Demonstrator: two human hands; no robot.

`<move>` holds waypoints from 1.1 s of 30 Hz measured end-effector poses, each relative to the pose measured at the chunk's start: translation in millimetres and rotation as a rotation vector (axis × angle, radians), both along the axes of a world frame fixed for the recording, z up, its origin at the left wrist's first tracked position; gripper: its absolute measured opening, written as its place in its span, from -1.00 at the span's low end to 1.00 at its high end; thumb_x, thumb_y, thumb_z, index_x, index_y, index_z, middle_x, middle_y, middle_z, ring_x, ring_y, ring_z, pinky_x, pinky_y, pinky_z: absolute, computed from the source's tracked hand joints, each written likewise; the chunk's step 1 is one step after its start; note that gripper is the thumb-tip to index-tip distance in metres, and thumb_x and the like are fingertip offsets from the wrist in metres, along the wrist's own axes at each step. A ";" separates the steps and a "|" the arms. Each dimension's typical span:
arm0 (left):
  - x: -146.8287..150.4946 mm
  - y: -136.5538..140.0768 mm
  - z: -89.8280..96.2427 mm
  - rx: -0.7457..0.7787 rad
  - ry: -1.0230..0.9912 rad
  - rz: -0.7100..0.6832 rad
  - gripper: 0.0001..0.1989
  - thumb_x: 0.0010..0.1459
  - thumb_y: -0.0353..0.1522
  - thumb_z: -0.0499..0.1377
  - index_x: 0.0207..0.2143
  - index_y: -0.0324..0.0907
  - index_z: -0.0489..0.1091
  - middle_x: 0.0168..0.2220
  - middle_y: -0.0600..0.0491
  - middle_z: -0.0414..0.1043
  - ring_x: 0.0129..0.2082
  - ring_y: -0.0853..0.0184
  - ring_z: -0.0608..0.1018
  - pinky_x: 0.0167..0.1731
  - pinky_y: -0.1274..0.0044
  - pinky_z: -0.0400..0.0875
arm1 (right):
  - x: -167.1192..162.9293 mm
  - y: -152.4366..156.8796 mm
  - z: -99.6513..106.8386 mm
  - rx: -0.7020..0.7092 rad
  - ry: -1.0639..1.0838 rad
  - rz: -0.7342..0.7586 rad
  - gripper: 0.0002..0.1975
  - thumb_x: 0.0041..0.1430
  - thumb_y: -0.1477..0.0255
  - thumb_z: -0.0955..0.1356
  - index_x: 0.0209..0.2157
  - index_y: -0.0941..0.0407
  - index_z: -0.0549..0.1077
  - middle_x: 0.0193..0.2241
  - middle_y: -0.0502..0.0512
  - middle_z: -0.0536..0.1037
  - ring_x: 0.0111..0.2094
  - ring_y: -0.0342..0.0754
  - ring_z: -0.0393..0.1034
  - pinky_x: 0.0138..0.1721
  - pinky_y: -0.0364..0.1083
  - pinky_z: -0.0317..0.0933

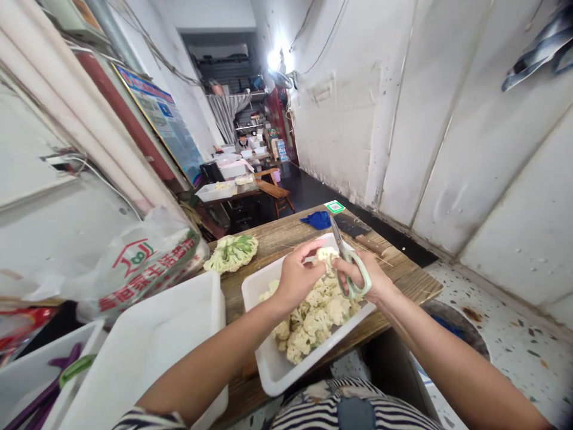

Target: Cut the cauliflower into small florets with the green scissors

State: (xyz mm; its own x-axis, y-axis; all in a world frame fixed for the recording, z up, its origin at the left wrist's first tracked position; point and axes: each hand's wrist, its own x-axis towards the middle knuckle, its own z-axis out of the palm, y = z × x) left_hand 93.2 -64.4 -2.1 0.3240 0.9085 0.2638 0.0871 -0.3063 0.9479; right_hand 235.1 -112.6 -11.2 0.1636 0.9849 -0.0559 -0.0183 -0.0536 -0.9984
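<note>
Between my two hands is a small cauliflower floret (327,255), above a white tray (276,382) heaped with cut cauliflower florets (308,322). My left hand (301,272) pinches the floret from the left side. Scissors (360,276) with pale green handles hang on my right hand (358,273), blades pointing up and away. The fingers of that hand pass through the handle loops and also reach the floret. Left of the tray, a larger piece of cauliflower (231,252) with green stems lies on the wooden table (268,234).
A cleaver (358,230) and a blue cloth-like item (317,220) lie at the table's far side, near a green code card (335,206). On the left stand an empty white bin (179,322) and a full plastic bag (147,263). Another person (243,142) sits far back.
</note>
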 end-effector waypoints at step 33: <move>0.2 23.7 -7.3 -0.058 0.165 -0.060 -0.50 -0.09 -0.51 0.18 -0.01 -0.19 0.48 -0.07 -0.02 0.52 -0.19 0.31 0.53 -0.16 0.52 0.41 | 24.3 19.1 -3.0 -0.067 -0.021 0.074 -0.57 0.19 0.23 0.34 -0.68 0.13 0.29 -0.77 -0.14 0.28 -0.78 -0.24 0.18 -0.74 -0.21 0.12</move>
State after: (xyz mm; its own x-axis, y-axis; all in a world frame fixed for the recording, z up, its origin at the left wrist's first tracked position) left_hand 93.4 -40.7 -9.5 0.4123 0.8986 0.1500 0.2264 -0.2605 0.9385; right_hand 259.4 -93.5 -14.3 0.0919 0.9886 -0.1196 0.0089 -0.1209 -0.9926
